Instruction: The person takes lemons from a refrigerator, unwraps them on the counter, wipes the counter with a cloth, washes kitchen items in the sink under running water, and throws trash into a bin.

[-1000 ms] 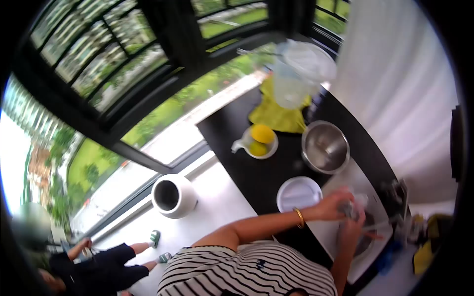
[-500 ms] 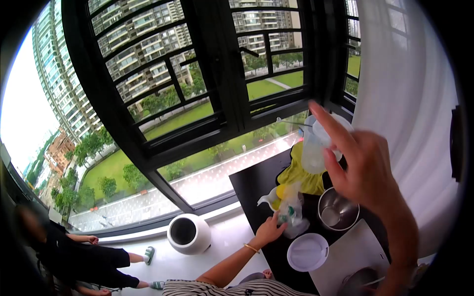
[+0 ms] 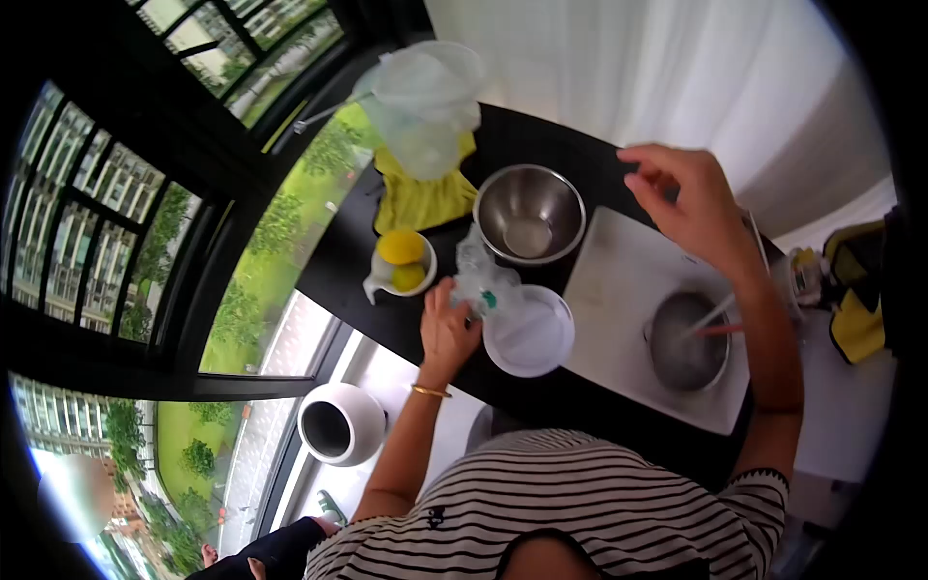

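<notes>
My left hand point(image 3: 449, 332), with a gold bracelet at the wrist, pinches the edge of a clear plastic bag point(image 3: 476, 271) with a green mark. The bag lies partly over a white round lid or plate point(image 3: 528, 331). My right hand point(image 3: 684, 198) is raised above the right side of the white board point(image 3: 619, 280), fingers curved and apart, holding nothing. Beyond the bag is a steel bowl point(image 3: 530, 214). Left of it, a white cup point(image 3: 424, 263) holds a yellow lemon point(image 3: 400, 246) and a greener fruit. A dark round pan point(image 3: 688, 340) with a pinkish-handled utensil sits on the board.
At the back of the black table point(image 3: 324, 256), a translucent pitcher point(image 3: 419, 111) stands by a yellow-green cloth point(image 3: 420, 198). Windows are at the left, a white curtain point(image 3: 619, 77) behind. A white bin point(image 3: 341, 423) and another person's legs point(image 3: 290, 546) are at lower left.
The view has turned down toward the table. The right hand has moved from in front of the pitcher to above the board. The left hand and bag have come nearer the lid, away from the cup.
</notes>
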`<action>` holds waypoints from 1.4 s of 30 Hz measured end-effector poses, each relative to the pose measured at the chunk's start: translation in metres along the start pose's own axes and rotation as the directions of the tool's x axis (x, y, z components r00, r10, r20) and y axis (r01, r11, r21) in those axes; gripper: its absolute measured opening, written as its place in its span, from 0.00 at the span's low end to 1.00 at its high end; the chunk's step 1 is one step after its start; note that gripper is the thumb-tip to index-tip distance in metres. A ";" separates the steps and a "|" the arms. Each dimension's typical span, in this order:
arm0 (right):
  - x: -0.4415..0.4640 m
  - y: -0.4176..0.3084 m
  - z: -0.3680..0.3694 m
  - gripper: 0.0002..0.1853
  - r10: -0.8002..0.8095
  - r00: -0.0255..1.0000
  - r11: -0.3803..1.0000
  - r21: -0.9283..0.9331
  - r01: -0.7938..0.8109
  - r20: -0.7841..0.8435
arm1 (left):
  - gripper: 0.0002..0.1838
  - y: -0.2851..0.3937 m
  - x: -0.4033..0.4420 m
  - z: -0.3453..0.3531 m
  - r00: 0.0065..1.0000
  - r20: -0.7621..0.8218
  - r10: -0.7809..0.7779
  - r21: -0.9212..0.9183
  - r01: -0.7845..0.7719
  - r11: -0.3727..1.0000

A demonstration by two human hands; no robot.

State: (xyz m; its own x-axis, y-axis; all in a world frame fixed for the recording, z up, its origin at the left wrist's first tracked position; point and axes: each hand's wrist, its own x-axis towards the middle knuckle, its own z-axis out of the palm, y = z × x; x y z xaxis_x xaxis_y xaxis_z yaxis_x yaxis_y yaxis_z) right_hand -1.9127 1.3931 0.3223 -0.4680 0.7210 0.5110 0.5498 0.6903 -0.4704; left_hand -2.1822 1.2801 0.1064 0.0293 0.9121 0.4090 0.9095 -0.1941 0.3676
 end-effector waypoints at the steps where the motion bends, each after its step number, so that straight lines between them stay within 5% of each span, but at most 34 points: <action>1: -0.042 0.016 0.002 0.09 0.110 0.994 0.994 -0.022 -0.110 0.015 | 0.14 -0.006 -0.001 0.008 0.996 0.010 0.084 0.084 -0.084 0.993; 3: -0.123 0.046 0.005 0.09 0.285 0.956 0.959 -0.016 -0.284 0.071 | 0.16 -0.037 -0.008 0.039 0.977 0.151 0.147 -0.120 -0.130 0.984; 4: -0.164 0.056 0.007 0.09 0.377 0.924 0.926 -0.023 -0.376 0.060 | 0.18 -0.059 -0.018 0.069 0.984 0.008 0.177 -0.035 -0.177 0.984; 7: -0.260 0.069 0.016 0.09 0.760 0.649 0.640 0.200 -0.742 -0.027 | 0.24 -0.039 0.000 0.047 0.952 0.170 -0.256 -0.410 0.305 0.860; 8: -0.285 0.079 0.020 0.10 0.810 0.581 0.586 0.181 -0.790 -0.086 | 0.24 -0.038 0.016 0.032 0.750 0.527 -0.399 -0.477 0.650 0.592; 9: -0.307 0.095 0.022 0.10 0.836 0.541 0.548 0.084 -0.832 -0.097 | 0.24 -0.059 0.015 0.042 0.746 0.576 -0.335 -0.477 0.639 0.604; 11: -0.344 0.138 0.032 0.13 0.871 0.484 0.476 -0.095 -0.874 -0.082 | 0.17 -0.094 0.001 0.058 0.966 -0.024 -0.259 -0.276 0.243 0.930; 12: -0.355 0.159 0.035 0.15 0.883 0.464 0.445 -0.190 -0.875 -0.065 | 0.17 -0.083 0.000 0.053 0.986 -0.043 -0.160 -0.058 0.158 0.986; 13: -0.365 0.185 0.045 0.17 0.858 0.507 0.481 -0.221 -0.848 -0.078 | 0.16 -0.067 0.004 0.040 0.997 -0.048 -0.062 0.170 0.070 0.983; 14: -0.371 0.210 0.055 0.20 0.827 0.556 0.522 -0.253 -0.815 -0.084 | 0.16 -0.015 0.016 0.023 0.951 0.022 -0.309 0.129 0.303 0.944; 15: -0.369 0.235 0.065 0.20 0.826 0.558 0.528 -0.242 -0.814 -0.075 | 0.16 0.007 0.020 0.017 0.950 0.018 -0.311 0.144 0.305 0.941; 18: -0.353 0.255 0.089 0.18 0.812 0.581 0.565 -0.313 -0.763 0.052 | 0.14 0.028 0.021 0.013 0.935 -0.353 0.042 0.372 0.099 0.923; 20: -0.355 0.264 0.094 0.19 0.806 0.586 0.574 -0.347 -0.741 0.081 | 0.13 0.088 0.029 0.020 0.912 -0.386 0.141 0.223 -0.056 0.973; 23: -0.353 0.288 0.102 0.20 0.784 0.601 0.612 -0.365 -0.702 0.158 | 0.13 0.197 0.025 0.065 0.989 0.091 0.119 -0.252 -0.093 0.963; 24: -0.351 0.293 0.102 0.21 0.768 0.610 0.635 -0.347 -0.690 0.194 | 0.13 0.224 0.018 0.099 0.964 0.180 0.196 -0.336 -0.127 0.933; 25: -0.348 0.297 0.100 0.21 0.748 0.620 0.662 -0.313 -0.681 0.236 | 0.15 0.247 0.015 0.132 0.889 0.409 0.204 -0.424 -0.012 0.905; 26: -0.347 0.301 0.097 0.21 0.722 0.631 0.692 -0.259 -0.674 0.284 | 0.17 0.262 0.009 0.174 0.852 0.478 0.213 -0.511 0.073 0.857; 27: -0.346 0.304 0.090 0.22 0.682 0.651 0.724 -0.179 -0.667 0.335 | 0.23 0.269 0.004 0.221 0.800 0.564 0.202 -0.417 0.064 0.907; 29: -0.339 0.303 0.077 0.23 0.578 0.686 0.768 -0.011 -0.640 0.442 | 0.29 0.277 0.000 0.312 0.770 0.636 0.055 -0.518 0.372 0.770; 33: -0.348 0.283 0.068 0.24 0.406 0.728 0.753 0.248 -0.609 0.553 | 0.17 0.252 -0.008 0.442 0.849 0.524 0.065 -0.716 0.398 0.573; 34: -0.357 0.282 0.074 0.25 0.419 0.714 0.721 0.271 -0.637 0.561 | 0.15 0.256 0.000 0.434 0.824 0.567 -0.013 -0.722 0.505 0.473; 35: -0.369 0.283 0.079 0.30 0.535 0.672 0.545 0.399 -0.738 0.513 | 0.14 0.261 0.000 0.425 0.746 0.651 -0.144 -0.593 0.617 0.517; 36: -0.368 0.278 0.069 0.26 0.562 0.524 0.467 0.278 -0.840 0.640 | 0.14 0.291 0.016 0.365 0.646 0.714 -0.270 -0.449 0.719 0.531; 37: -0.377 0.290 0.070 0.26 0.563 0.524 0.470 0.274 -0.839 0.640 | 0.14 0.281 0.011 0.396 0.647 0.713 -0.269 -0.453 0.719 0.527; 39: -0.413 0.326 0.087 0.22 0.459 0.681 0.635 0.326 -0.701 0.570 | 0.29 0.264 -0.001 0.452 0.818 0.572 -0.063 -0.243 0.242 0.939; 40: -0.434 0.347 0.103 0.21 0.416 0.728 0.683 0.342 -0.646 0.546 | 0.29 0.264 -0.002 0.451 0.818 0.571 -0.068 -0.242 0.246 0.939; 42: -0.468 0.392 0.152 0.19 0.277 0.883 0.466 0.750 -0.469 0.380 | 0.28 0.264 0.005 0.439 0.808 0.588 -0.013 -0.326 0.252 0.911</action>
State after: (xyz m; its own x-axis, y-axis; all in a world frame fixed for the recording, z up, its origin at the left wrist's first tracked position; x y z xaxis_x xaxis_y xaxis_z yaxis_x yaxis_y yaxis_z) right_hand -1.5828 1.3354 -0.2106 -0.5237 0.8506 0.0474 -0.0436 0.0289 -0.9986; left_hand -1.7598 1.3920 -0.1612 0.2558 0.9524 -0.1657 0.7007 -0.0646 0.7105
